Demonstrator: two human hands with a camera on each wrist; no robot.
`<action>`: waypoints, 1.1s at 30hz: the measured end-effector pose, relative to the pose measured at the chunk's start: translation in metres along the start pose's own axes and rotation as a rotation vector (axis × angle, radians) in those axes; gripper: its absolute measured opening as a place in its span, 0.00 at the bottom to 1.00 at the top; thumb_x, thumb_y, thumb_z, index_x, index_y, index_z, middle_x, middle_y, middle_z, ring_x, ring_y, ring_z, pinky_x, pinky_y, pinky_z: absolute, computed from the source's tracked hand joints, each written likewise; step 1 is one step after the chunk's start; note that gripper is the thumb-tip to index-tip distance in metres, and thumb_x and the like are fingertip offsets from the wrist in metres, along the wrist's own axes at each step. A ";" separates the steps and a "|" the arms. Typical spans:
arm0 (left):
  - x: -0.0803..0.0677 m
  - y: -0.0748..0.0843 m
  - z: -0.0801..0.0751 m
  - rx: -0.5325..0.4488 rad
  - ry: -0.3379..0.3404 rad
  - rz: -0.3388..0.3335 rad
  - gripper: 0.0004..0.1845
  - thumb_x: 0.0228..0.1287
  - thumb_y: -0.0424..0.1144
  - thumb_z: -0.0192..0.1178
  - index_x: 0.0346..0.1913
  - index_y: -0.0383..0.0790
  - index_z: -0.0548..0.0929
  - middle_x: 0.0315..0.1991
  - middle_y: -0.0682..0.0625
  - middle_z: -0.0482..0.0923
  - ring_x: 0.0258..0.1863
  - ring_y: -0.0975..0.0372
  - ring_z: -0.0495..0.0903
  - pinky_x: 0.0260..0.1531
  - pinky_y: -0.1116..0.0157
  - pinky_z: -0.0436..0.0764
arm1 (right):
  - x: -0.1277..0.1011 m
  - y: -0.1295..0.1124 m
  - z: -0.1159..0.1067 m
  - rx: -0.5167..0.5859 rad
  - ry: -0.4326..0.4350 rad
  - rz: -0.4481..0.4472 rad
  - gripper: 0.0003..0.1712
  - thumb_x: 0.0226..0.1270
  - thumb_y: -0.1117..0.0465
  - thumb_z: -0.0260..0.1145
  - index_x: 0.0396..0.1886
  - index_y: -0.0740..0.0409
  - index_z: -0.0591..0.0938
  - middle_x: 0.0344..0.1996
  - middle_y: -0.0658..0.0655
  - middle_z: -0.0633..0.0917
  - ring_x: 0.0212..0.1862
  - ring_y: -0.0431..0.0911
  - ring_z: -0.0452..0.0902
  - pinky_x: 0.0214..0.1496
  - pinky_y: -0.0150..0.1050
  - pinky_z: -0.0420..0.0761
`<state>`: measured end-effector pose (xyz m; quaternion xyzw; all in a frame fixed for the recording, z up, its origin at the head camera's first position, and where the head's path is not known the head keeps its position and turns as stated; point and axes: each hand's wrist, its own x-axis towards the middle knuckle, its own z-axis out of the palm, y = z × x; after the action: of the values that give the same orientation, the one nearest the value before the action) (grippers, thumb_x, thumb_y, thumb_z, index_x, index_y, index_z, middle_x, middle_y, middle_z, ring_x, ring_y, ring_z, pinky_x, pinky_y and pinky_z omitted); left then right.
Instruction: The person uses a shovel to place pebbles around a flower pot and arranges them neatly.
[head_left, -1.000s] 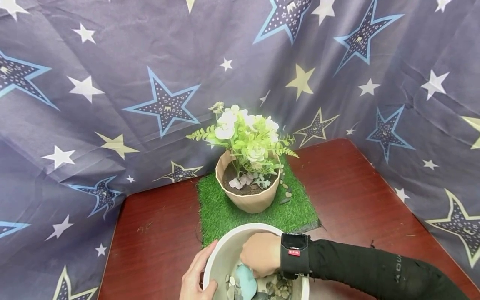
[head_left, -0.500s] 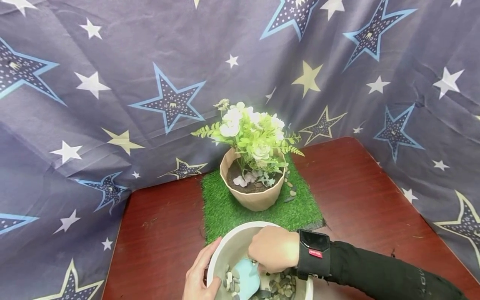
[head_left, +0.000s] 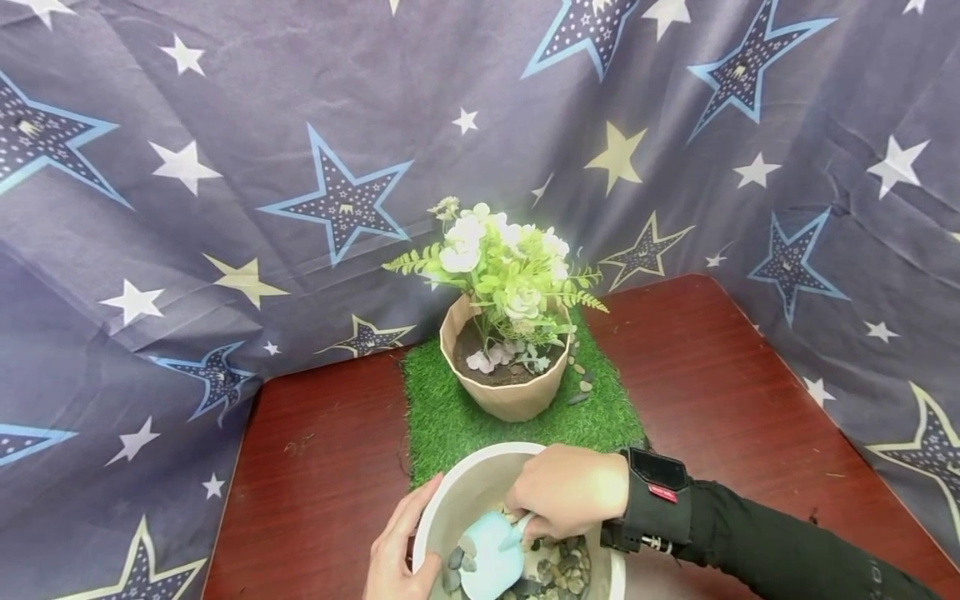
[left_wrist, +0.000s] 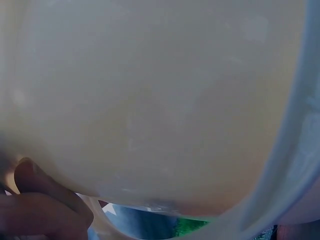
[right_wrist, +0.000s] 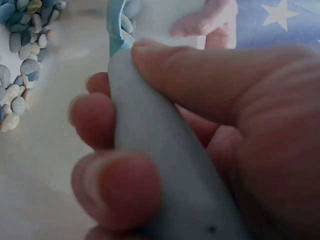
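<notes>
A white bucket (head_left: 427, 533) stands at the near edge of the head view, with several grey and tan pebbles (head_left: 558, 567) inside. My left hand (head_left: 401, 542) grips its left rim, thumb over the edge and fingers outside. In the left wrist view the bucket wall (left_wrist: 150, 110) fills most of the picture. My right hand (head_left: 570, 492) reaches into the bucket and holds a light blue scoop (head_left: 495, 562) by its handle. A few grey pebbles lie at the scoop's left side. The right wrist view shows fingers curled round the handle (right_wrist: 155, 135).
Behind the bucket a beige flowerpot (head_left: 510, 402) with soil, white flowers (head_left: 465, 242) and ferns stands on a green turf mat (head_left: 442, 446). Pebbles (head_left: 585, 386) lie right of the pot. The dark red table (head_left: 322, 483) meets a star-printed cloth (head_left: 285, 108).
My right hand has shifted right and the scoop has turned, so part of its handle now shows. Grey pebbles now lie at the scoop's left side. My left hand keeps its grip on the rim.
</notes>
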<state>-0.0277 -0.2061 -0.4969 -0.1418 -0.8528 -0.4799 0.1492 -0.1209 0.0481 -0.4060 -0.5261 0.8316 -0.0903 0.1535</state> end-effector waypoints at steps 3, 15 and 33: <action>0.000 0.001 0.000 0.021 -0.006 -0.002 0.51 0.31 0.16 0.58 0.70 0.42 0.78 0.62 0.45 0.81 0.50 0.72 0.81 0.40 0.77 0.83 | -0.006 0.003 -0.001 0.007 0.013 -0.003 0.18 0.66 0.46 0.73 0.23 0.43 0.75 0.19 0.37 0.66 0.24 0.32 0.60 0.27 0.26 0.61; 0.005 0.003 -0.005 0.191 -0.024 0.089 0.52 0.27 0.19 0.62 0.70 0.43 0.78 0.62 0.48 0.83 0.57 0.70 0.81 0.54 0.84 0.72 | -0.026 0.015 -0.005 0.121 0.066 -0.037 0.13 0.69 0.48 0.71 0.26 0.41 0.78 0.21 0.35 0.70 0.26 0.30 0.62 0.32 0.24 0.64; -0.005 -0.015 -0.036 0.224 -0.044 0.145 0.51 0.24 0.22 0.62 0.69 0.38 0.79 0.63 0.51 0.82 0.57 0.78 0.76 0.52 0.86 0.70 | -0.092 0.031 -0.029 0.194 0.243 -0.005 0.07 0.76 0.47 0.64 0.34 0.36 0.81 0.26 0.32 0.74 0.30 0.27 0.66 0.35 0.25 0.69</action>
<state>-0.0248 -0.2446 -0.4927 -0.1961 -0.8917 -0.3663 0.1794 -0.1205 0.1438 -0.3740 -0.4961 0.8301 -0.2335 0.1014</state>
